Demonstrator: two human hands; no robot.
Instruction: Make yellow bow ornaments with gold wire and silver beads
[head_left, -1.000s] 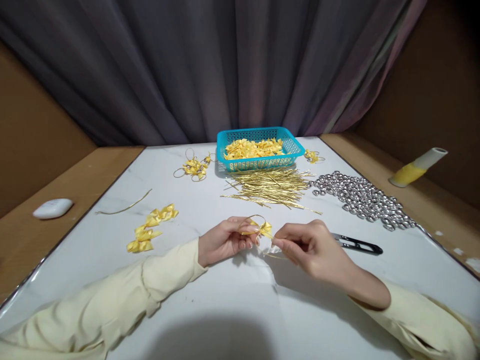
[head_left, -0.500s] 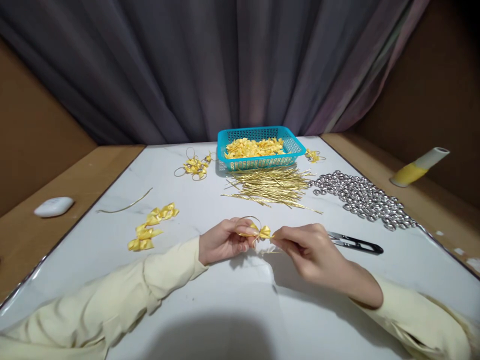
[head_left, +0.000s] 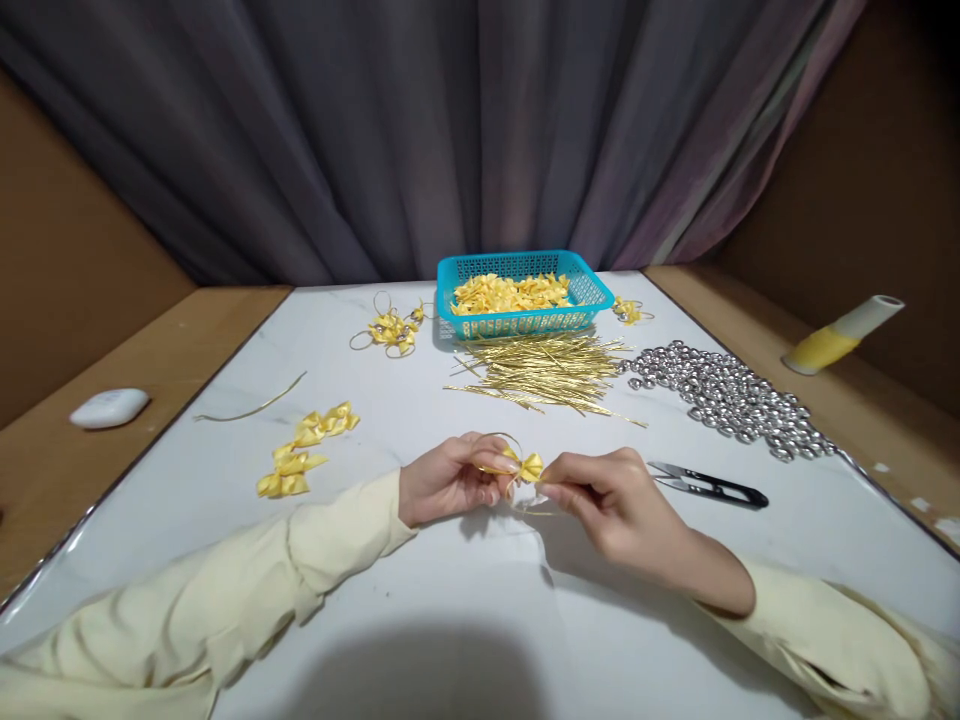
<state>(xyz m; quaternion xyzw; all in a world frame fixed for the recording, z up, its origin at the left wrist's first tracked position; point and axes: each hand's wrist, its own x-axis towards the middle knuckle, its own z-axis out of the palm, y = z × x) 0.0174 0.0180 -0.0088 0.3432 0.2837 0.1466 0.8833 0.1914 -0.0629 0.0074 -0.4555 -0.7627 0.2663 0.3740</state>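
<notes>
Near the middle of the table, my left hand is closed, pinching a yellow ribbon bow and a looped gold cord between thumb and fingers. The loop rises above the thumb, and a thin cord tail hangs below the bow. My right hand is closed too, thumb and index fingertips pressed together at the bow's right edge. What lies between those fingertips is hidden. Just beyond my right hand lie black-handled thread snips. Several loose yellow bows rest left of my left hand.
A blue basket of yellow bows stands at the back. Before it lie gold cords, with silver beads to the right. Bows with cord loops sit back left. A single cord, white case and yellow-and-clear tube lie outward.
My right fingertips have shifted slightly left and down along the bow's edge. More of the bow's right side shows, and the cord tail hangs a little lower. My left hand stays nearly still.
</notes>
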